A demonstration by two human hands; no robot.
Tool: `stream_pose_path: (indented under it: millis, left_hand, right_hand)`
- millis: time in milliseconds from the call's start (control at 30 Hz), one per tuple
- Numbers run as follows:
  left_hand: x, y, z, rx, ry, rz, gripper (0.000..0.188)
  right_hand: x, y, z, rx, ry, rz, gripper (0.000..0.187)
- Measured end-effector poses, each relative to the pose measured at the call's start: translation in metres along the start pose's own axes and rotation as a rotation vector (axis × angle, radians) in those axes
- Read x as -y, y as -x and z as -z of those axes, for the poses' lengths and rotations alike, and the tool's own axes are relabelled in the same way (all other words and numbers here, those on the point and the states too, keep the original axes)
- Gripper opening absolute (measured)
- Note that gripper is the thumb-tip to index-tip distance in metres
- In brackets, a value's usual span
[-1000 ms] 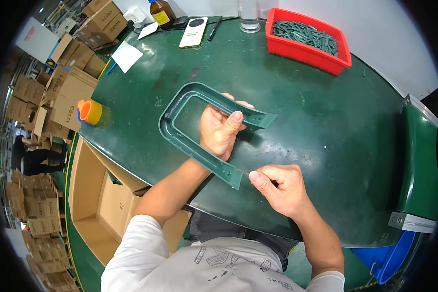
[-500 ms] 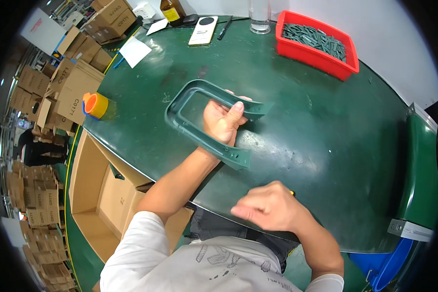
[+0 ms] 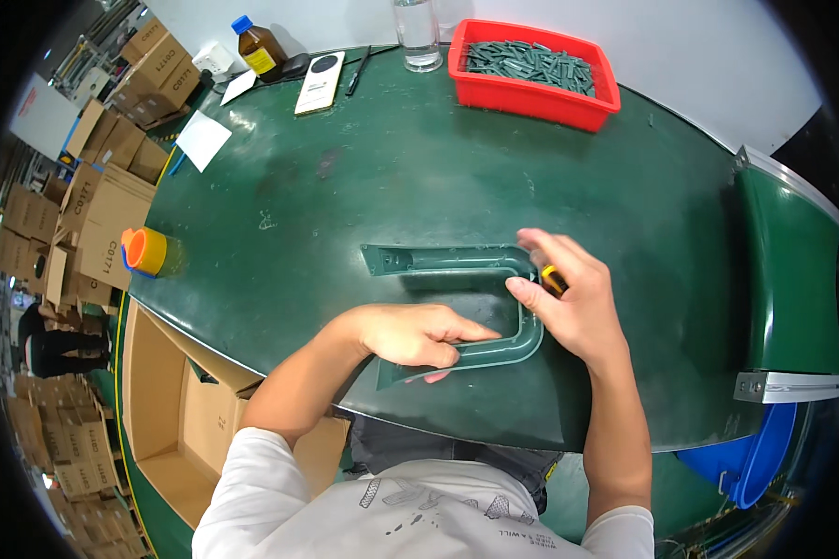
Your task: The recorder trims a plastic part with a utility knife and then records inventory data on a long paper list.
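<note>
A dark green U-shaped plastic part (image 3: pixel 457 259) is held just over or on the green table, its curved end to the right and its two arms to the left. My left hand (image 3: pixel 410 335) is closed round the near arm, thumb on top. At the part's curved end is my right hand (image 3: pixel 573 298), fingers bent and slightly blurred, its thumb tip beside the inner edge. Between that thumb and the index finger shows a short yellow-and-black tool (image 3: pixel 554 280); the rest of it is hidden in the hand, so its kind cannot be told.
Along the back of the table (image 3: pixel 280 186) stand a red bin (image 3: pixel 541 104) of small green strips, a clear cylinder (image 3: pixel 418 37), a phone (image 3: pixel 321 84) and a brown bottle (image 3: pixel 259 48). An orange cup (image 3: pixel 146 252) is left. An open carton (image 3: pixel 163 419) sits below; a green conveyor (image 3: pixel 792 289) is right.
The part has been turned so its curved end points right instead of left, and brought nearer. My right hand has moved up to that end with the tool. The view has shifted.
</note>
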State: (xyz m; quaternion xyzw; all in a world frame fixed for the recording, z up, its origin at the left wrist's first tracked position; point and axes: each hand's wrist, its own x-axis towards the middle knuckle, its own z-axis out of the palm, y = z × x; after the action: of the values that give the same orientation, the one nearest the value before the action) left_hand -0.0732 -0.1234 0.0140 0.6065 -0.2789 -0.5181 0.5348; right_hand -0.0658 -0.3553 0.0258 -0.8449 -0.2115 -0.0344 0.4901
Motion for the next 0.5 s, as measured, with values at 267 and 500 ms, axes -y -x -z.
stream_pose_path:
  millis: [267, 500]
  left_hand:
    - [0.026, -0.012, 0.012, -0.759, 0.412, -0.713, 0.067]
    - [0.014, -0.011, -0.004, -1.237, 0.693, -1.019, 0.026]
  right_hand:
    - [-0.004, 0.008, -0.029, -0.197, -0.408, -0.209, 0.030]
    - [0.028, 0.019, -0.046, 0.243, -0.237, -0.074, 0.048]
